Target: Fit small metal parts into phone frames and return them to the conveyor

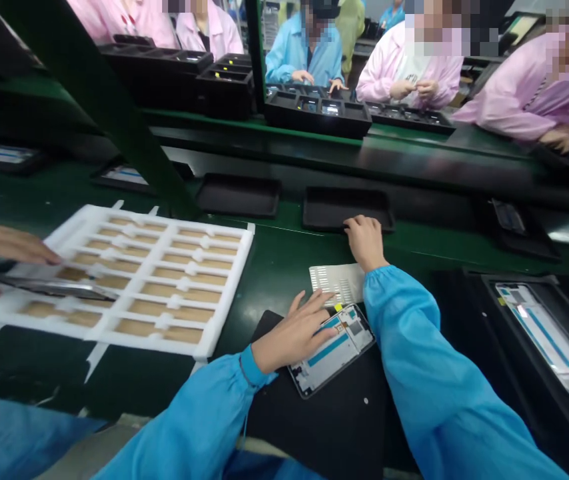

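On a black mat (334, 427) lies a phone mid-frame (332, 357), tilted, with blue strips and a yellow tab at its upper edge. My left hand (297, 333) rests over its left part, fingers spread; the fingertips reach a pale sheet of small labels (332, 280), and the thumb lies across the frame. Farther forward, my right hand (366, 243) has its fingers curled over the front rim of a shallow black tray (314, 215). Part of the label sheet is hidden behind my right sleeve.
A white foam rack (224, 307) with brown slots sits left; a co-worker's hands (9, 243) hold a dark flat part above it. Another black tray (239, 197) stands behind. At right, another phone frame (547, 337) lies in a black holder. A green post (114, 127) crosses the left side.
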The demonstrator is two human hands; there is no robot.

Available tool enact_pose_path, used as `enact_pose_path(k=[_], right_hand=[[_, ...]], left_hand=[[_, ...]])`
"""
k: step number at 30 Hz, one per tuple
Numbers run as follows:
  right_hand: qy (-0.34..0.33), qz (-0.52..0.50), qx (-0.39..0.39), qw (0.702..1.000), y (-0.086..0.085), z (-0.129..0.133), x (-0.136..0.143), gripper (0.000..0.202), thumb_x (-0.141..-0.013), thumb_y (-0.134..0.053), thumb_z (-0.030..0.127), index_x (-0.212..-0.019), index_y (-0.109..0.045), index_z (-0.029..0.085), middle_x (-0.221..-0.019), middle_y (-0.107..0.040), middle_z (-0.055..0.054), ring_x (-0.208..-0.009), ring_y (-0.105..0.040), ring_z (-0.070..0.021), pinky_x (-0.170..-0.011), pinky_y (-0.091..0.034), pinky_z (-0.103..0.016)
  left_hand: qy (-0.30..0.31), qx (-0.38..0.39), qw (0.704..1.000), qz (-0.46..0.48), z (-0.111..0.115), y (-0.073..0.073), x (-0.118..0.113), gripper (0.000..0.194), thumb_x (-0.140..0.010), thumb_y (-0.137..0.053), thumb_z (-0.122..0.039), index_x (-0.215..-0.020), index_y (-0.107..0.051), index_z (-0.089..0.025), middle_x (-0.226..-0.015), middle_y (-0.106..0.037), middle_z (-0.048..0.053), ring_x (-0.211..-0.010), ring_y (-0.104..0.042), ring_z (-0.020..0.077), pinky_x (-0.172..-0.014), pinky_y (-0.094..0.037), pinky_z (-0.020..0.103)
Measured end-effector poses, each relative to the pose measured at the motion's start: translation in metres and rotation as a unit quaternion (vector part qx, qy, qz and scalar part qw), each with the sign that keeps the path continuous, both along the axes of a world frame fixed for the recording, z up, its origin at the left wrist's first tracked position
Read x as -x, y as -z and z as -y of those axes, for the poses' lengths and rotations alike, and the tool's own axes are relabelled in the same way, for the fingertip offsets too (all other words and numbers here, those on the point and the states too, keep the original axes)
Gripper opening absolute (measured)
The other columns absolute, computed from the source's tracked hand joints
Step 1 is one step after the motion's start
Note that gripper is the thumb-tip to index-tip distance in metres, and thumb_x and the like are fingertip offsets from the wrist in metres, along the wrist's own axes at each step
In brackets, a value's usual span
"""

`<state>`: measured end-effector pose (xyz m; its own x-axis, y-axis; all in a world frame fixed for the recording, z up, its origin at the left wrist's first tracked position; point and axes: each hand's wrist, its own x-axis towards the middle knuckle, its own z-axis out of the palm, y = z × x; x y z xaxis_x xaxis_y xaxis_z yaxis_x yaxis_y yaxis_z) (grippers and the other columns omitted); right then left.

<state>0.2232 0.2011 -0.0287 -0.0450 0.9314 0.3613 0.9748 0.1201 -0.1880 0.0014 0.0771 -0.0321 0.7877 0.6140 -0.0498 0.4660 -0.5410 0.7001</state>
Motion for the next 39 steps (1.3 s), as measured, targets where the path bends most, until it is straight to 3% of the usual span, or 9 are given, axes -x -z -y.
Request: enact_pose_path(k=[4,9,11,16,22,27,32,36,39], right_hand=[[-0.056,-0.053,0.005,0.997,0.021,0.009,-0.001,0.028,-0.096,-0.042,0.017,-0.115,-0.061,0.013,-0.117,-0.061,-0.016,-0.109,-0.053,-0.0290,-0.098,-0.038,-0.045],[-0.152,-0.093,0.078,0.981,0.021,0.060,-0.018,0.015,-0.095,-0.052,0.022,-0.090,-0.066,0.020,-0.089,-0.067,-0.005,-0.084,-0.062,-0.0194,-0.078,-0.050,-0.030],[-0.179,-0.095,0.102,0.974,0.023,0.072,-0.022,0.013,-0.093,-0.055,0.021,-0.087,-0.067,0.021,-0.087,-0.067,-0.003,-0.083,-0.062,-0.0184,-0.077,-0.050,-0.030],[-0.192,-0.073,0.111,0.972,0.029,0.078,-0.021,0.015,-0.095,-0.052,0.019,-0.090,-0.065,0.019,-0.091,-0.065,-0.006,-0.089,-0.059,-0.0218,-0.082,-0.048,-0.034],[-0.212,-0.039,0.121,0.969,0.024,0.083,-0.019,0.014,-0.096,-0.051,0.020,-0.088,-0.062,0.019,-0.092,-0.062,-0.009,-0.086,-0.054,-0.0236,-0.077,-0.043,-0.035],[-0.192,-0.080,0.104,0.973,0.030,0.092,-0.013,0.015,-0.094,-0.048,0.018,-0.082,-0.057,0.019,-0.088,-0.058,-0.010,-0.085,-0.050,-0.0252,-0.079,-0.039,-0.038],[-0.113,-0.216,0.047,0.969,0.039,0.085,-0.012,0.017,-0.094,-0.046,0.028,-0.080,-0.050,0.021,-0.084,-0.057,-0.007,-0.082,-0.052,-0.0228,-0.078,-0.043,-0.038],[-0.032,-0.360,-0.018,0.932,0.025,0.083,-0.012,0.021,-0.099,-0.035,0.036,-0.089,-0.046,0.022,-0.083,-0.060,-0.005,-0.078,-0.060,-0.0183,-0.074,-0.050,-0.034],[-0.016,-0.433,-0.025,0.901,0.003,0.100,-0.009,0.018,-0.097,-0.045,0.039,-0.092,-0.047,0.021,-0.078,-0.062,-0.002,-0.073,-0.064,-0.0166,-0.071,-0.054,-0.032]], left_hand=[[0.008,-0.042,0.999,-0.026,0.002,0.006,-0.001,0.029,-0.101,-0.043,-0.039,-0.111,-0.058,-0.016,-0.156,-0.034,0.015,-0.149,-0.020,0.0308,-0.120,-0.017,0.061],[0.000,-0.069,0.997,-0.034,0.004,0.011,-0.003,0.029,-0.102,-0.042,-0.041,-0.106,-0.059,-0.018,-0.155,-0.038,0.012,-0.149,-0.023,0.0296,-0.120,-0.022,0.058],[0.000,-0.071,0.997,-0.037,0.003,0.011,-0.003,0.028,-0.101,-0.042,-0.040,-0.106,-0.059,-0.018,-0.154,-0.039,0.011,-0.149,-0.024,0.0296,-0.120,-0.022,0.058],[0.004,-0.069,0.997,-0.030,0.002,0.012,-0.003,0.030,-0.102,-0.041,-0.041,-0.109,-0.059,-0.019,-0.153,-0.040,0.010,-0.148,-0.024,0.0293,-0.120,-0.020,0.058],[0.002,-0.054,0.998,-0.030,0.001,0.013,-0.003,0.030,-0.102,-0.040,-0.042,-0.109,-0.059,-0.019,-0.154,-0.040,0.008,-0.149,-0.024,0.0291,-0.120,-0.018,0.059],[0.001,-0.042,0.999,-0.031,0.000,0.012,-0.004,0.028,-0.101,-0.042,-0.041,-0.105,-0.060,-0.019,-0.153,-0.040,0.008,-0.149,-0.025,0.0281,-0.121,-0.017,0.058],[0.001,-0.030,0.999,-0.024,0.000,0.013,-0.004,0.030,-0.102,-0.041,-0.043,-0.101,-0.060,-0.019,-0.153,-0.040,0.007,-0.148,-0.026,0.0276,-0.122,-0.013,0.059],[0.007,-0.021,1.000,-0.021,0.000,0.011,-0.004,0.033,-0.102,-0.039,-0.045,-0.103,-0.060,-0.019,-0.161,-0.025,0.007,-0.151,-0.017,0.0281,-0.122,-0.004,0.062],[0.003,-0.027,1.000,-0.015,0.002,0.001,-0.002,0.033,-0.100,-0.043,-0.046,-0.101,-0.062,-0.019,-0.164,-0.009,0.005,-0.152,-0.007,0.0307,-0.121,-0.002,0.061]])
